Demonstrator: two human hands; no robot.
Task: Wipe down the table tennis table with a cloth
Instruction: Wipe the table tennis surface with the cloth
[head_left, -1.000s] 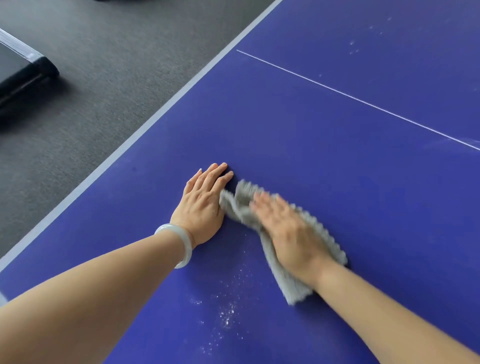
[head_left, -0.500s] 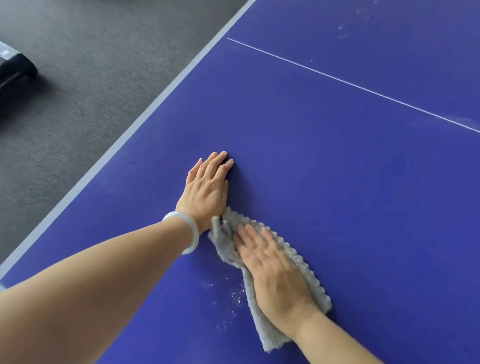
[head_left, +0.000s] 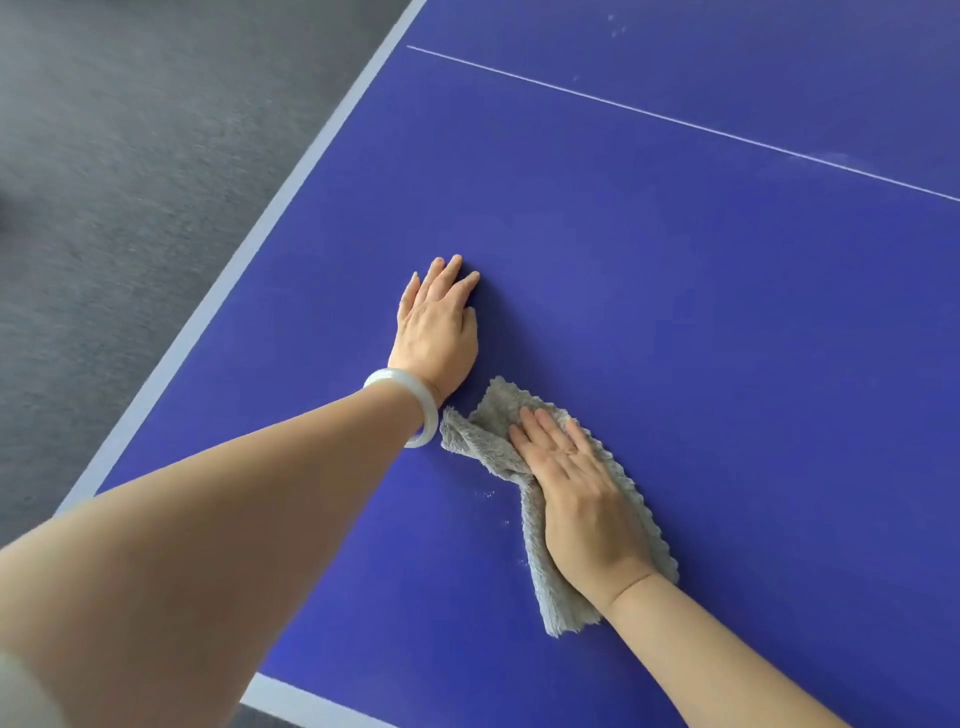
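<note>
Your right hand (head_left: 576, 499) lies flat on the grey cloth (head_left: 493, 447), fingers straight and together. It presses the cloth to the blue counter (head_left: 675, 312) by palm weight, with no grip. Your left hand (head_left: 436, 332) is also flat with fingers extended, holds nothing and is braced on the counter. There is a white bangle (head_left: 423, 410) on that wrist.

Change: over the last second the cloth came back toward you. It was up beside your left fingertips. Now its far corner sits just beside the left wrist, and the rest trails under your right palm toward the near edge. The left hand stayed planted. The scatter of white dust that lay nearer to you than the hands is mostly gone. Only a few specks (head_left: 488, 493) show just left of the cloth. This reads as a pull stroke swept through that patch.

For the task: this strip by the left border looks mostly done, judging by the bare blue around the hands. The whole counter is not done, since more white marks (head_left: 615, 26) sit well off beyond the thin white line (head_left: 675, 122), untouched. The cloth is bunched on its left side, so contact is narrower than it could be. Dust may get dragged toward the near edge rather than picked up. The likely next steps are another pass over the leftover specks, then a reach to the far part.
</note>
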